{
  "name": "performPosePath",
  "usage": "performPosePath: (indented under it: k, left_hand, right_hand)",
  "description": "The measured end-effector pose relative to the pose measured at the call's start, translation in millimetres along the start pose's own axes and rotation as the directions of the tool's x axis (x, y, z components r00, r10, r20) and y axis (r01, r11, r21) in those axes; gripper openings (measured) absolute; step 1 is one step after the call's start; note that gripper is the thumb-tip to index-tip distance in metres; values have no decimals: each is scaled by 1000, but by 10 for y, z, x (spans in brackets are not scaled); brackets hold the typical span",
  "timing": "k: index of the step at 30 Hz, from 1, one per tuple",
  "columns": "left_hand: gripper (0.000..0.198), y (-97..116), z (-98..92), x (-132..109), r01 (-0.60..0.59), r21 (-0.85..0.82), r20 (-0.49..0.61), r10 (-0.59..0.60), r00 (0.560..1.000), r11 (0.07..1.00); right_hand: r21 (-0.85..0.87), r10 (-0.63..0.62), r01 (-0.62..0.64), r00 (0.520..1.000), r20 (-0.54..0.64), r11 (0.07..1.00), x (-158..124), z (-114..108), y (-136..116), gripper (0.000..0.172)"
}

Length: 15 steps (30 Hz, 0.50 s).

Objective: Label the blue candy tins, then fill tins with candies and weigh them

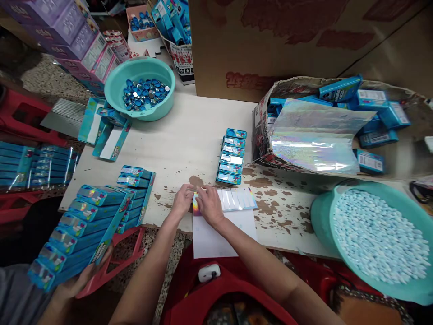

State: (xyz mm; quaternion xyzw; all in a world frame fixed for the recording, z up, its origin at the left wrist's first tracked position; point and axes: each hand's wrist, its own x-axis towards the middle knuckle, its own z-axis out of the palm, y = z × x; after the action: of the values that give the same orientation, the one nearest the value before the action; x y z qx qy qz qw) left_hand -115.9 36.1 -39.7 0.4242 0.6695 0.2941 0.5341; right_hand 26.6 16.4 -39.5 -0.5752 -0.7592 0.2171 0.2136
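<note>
A shiny rainbow-edged sticker sheet with several pale strips lies across white paper at the table's front edge. My left hand is closed in a pinch at the sheet's left end; what its fingertips hold is too small to make out. Close beside it, my right hand lies over the sheet's left part, fingers bent and pinched at its top left corner. Just beyond the sheet stands a row of slim blue boxes, one with a plain white top.
At left, another person's hand carries a blue display box. A teal basin of blue caps stands at back left. To the right are a carton of blue boxes under clear film and a teal tub of pale blue pieces.
</note>
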Motion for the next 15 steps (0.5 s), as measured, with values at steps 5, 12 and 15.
performPosePath:
  k: [5,12,15]
  left_hand:
    - [29,11,38,5,30,-20,-52,-31,998,999]
    - [27,-26,114,48,78,-82,0,-79,997,994]
    - [28,20,138,49,83,-88,34,-81,996,993]
  right_hand:
    - [-88,-112,119,990,85,989,-146,142,-22,37]
    - [-30,-66,67,997,26,997,-216,34,38,29]
    - [-45,-60,61,998,20,997,-150,55,50,41]
